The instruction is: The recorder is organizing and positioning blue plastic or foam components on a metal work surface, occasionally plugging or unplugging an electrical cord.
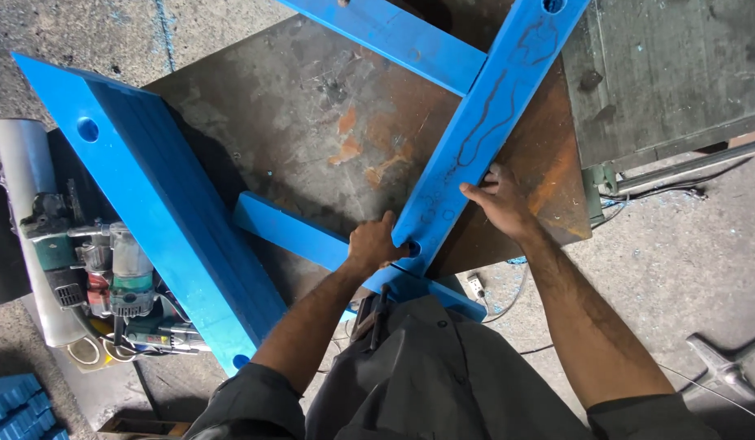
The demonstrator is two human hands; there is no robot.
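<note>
Grey work clothes fill the bottom of the view as a person leans over a rusty steel table; both bare hands are on a long blue bar that lies slantwise across the table; the left hand is curled around the bar's near end, beside a round hole, while the right hand presses on the bar's edge farther up, fingers spread; neither hand has let go. Under the bar's near end a shorter blue bar crosses it, and another blue bar meets it at the table's far side; a stack of blue bars rests along the table's left edge; power tools lie heaped left of that stack. By the look of it the bars are merely laid crosswise; no fastening is visible.
</note>
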